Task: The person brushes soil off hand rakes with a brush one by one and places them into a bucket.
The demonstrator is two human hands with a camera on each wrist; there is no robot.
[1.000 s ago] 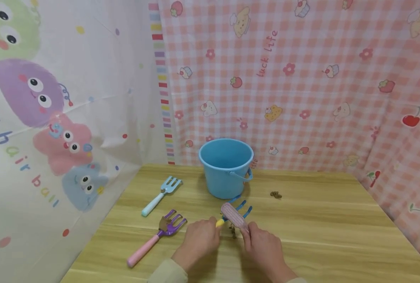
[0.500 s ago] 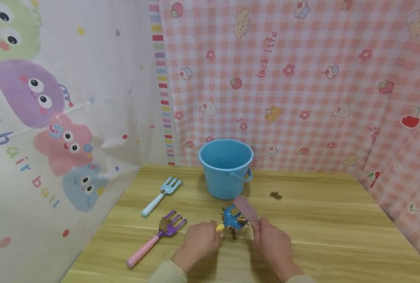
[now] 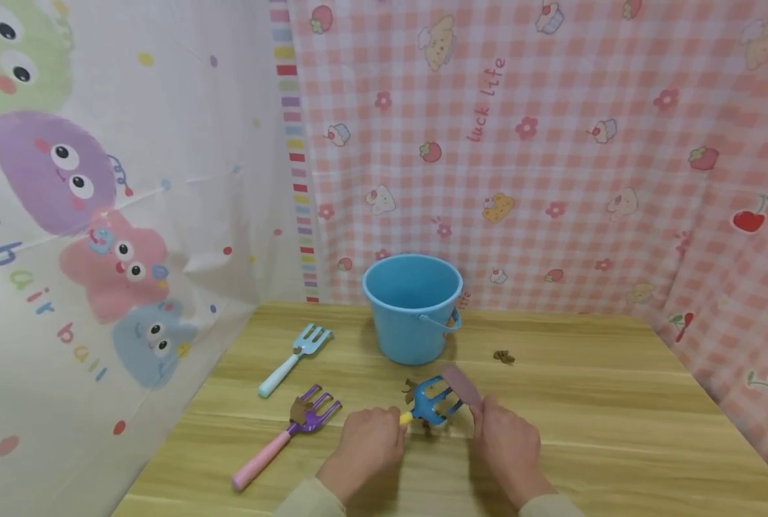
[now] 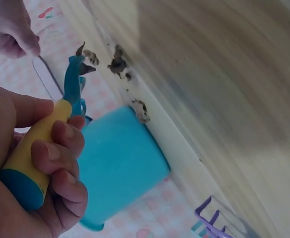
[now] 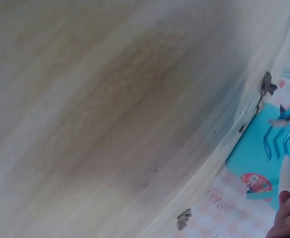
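Observation:
My left hand (image 3: 366,449) grips the yellow handle (image 4: 36,144) of a small blue rake (image 3: 432,402), whose head is raised just above the wooden table (image 3: 584,431) in front of a blue bucket (image 3: 412,305). Brown dirt bits (image 4: 117,63) cling to the tines and lie beneath them. My right hand (image 3: 508,446) pinches a pink brush (image 3: 461,384) right beside the rake head, at its right. In the right wrist view only the fingertips (image 5: 289,218) and the brush's pale edge (image 5: 286,173) show, with the bucket (image 5: 264,158) behind.
A purple rake with a pink handle (image 3: 287,431) carries dirt on its head, left of my hands. A light blue fork (image 3: 296,357) lies further back left. A small dirt clump (image 3: 503,355) sits right of the bucket. Patterned cloth (image 3: 552,143) walls the table.
The brush has slid from on top of the rake head to its right side. The rake head has turned so its blue tines show, and my right hand moved slightly right.

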